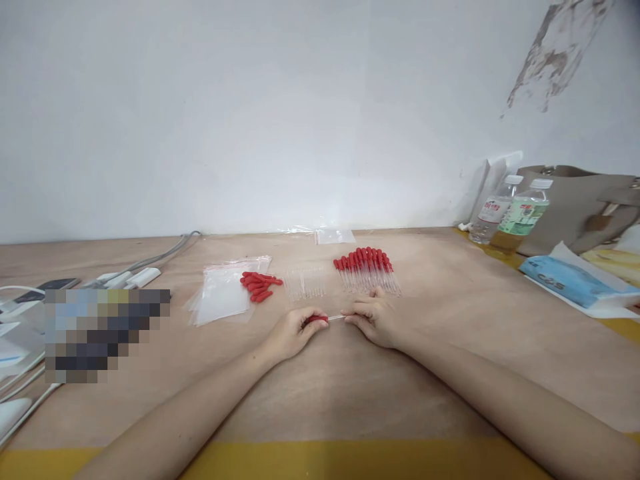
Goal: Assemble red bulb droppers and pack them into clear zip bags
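Note:
My left hand [295, 330] is closed round a red rubber dropper bulb [318, 319]. Between finger and thumb, my right hand [373, 320] pinches a thin clear dropper tube [337, 317]. The tube's left end meets the bulb's mouth; how far it sits inside I cannot tell. Behind my right hand lies a row of droppers [367, 267] with red bulbs on clear tubes. Several bare clear tubes [305, 283] lie side by side behind my left hand. Left of them is a small heap of loose red bulbs [259, 285], partly over clear plastic bags [223, 297].
Another clear bag [335, 237] lies by the wall. At the right stand two bottles [520, 217], a grey-brown handbag [575, 200] and a blue tissue pack [575, 277]. Cables [165, 253], white chargers [145, 277] and a blurred-out item [100, 333] occupy the left. Yellow tape [280, 460] edges the wooden table.

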A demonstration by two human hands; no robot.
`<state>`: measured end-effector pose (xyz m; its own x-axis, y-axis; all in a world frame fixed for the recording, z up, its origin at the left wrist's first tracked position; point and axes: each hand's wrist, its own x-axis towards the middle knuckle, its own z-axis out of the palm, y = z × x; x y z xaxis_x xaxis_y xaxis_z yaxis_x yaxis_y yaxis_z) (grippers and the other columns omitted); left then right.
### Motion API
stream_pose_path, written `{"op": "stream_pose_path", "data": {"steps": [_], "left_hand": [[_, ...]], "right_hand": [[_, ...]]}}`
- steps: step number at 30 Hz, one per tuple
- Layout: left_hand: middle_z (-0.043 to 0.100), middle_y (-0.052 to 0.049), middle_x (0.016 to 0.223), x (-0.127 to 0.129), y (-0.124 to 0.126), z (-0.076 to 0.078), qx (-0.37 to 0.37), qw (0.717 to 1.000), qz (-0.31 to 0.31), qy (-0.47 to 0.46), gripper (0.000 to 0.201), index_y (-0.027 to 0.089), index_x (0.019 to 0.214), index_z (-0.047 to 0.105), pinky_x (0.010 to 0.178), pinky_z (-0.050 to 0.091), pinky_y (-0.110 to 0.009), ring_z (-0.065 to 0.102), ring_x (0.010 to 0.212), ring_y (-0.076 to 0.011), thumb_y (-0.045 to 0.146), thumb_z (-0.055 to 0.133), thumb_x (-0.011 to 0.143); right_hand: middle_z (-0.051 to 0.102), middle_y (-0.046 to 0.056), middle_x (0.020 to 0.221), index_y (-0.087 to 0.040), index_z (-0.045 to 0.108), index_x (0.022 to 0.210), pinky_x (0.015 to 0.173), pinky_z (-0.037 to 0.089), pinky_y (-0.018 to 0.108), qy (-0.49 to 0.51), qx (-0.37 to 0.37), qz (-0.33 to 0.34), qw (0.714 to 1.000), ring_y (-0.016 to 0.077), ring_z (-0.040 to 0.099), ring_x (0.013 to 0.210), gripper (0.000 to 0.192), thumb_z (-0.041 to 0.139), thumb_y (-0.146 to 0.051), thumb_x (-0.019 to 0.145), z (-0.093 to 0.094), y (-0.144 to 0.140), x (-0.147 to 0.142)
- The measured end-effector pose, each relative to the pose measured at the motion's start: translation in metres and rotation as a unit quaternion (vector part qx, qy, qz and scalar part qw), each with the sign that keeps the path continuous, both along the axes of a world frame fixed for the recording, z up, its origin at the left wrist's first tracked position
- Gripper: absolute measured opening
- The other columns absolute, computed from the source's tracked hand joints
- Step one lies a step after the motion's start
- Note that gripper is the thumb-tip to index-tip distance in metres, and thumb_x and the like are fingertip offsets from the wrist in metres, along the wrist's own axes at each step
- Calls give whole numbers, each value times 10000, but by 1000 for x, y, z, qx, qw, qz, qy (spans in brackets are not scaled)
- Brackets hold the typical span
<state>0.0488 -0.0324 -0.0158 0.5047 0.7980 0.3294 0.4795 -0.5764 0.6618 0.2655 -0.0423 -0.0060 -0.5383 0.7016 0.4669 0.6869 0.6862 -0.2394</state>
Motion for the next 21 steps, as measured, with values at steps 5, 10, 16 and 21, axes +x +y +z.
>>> {"op": "stream_pose_path", "data": {"steps": [5,10,16,21], "left_hand": [[618,5,678,0,0,-1,26,999,13,32,222,189,843,628,557,406,-218,525,588,-113,356,485,810],[624,-11,714,0,-2,-2,51,998,9,31,214,182,841,625,580,418,-223,543,628,-120,350,496,806],[624,-20,731,1,-4,0,75,997,-10,31,200,174,831,620,596,425,-226,545,645,-121,326,491,813],[618,-23,716,1,-4,1,93,995,-12,44,200,161,832,614,586,421,-222,544,636,-119,309,479,822]], "right_hand": [[637,20,743,-212,640,816,706,228,310,-21,33,-24,999,116,476,618,260,393,-274,870,-1,-2,-2],[636,21,703,-203,621,791,722,221,315,-25,19,-30,999,116,458,585,288,358,-285,876,-5,-4,-6],[626,8,647,-179,558,689,694,213,304,-41,4,-30,999,107,430,537,313,328,-267,882,-8,-5,-13],[620,2,633,-167,543,673,684,211,293,-54,-12,-24,998,96,431,529,307,326,-240,878,-8,-5,-17]]}}
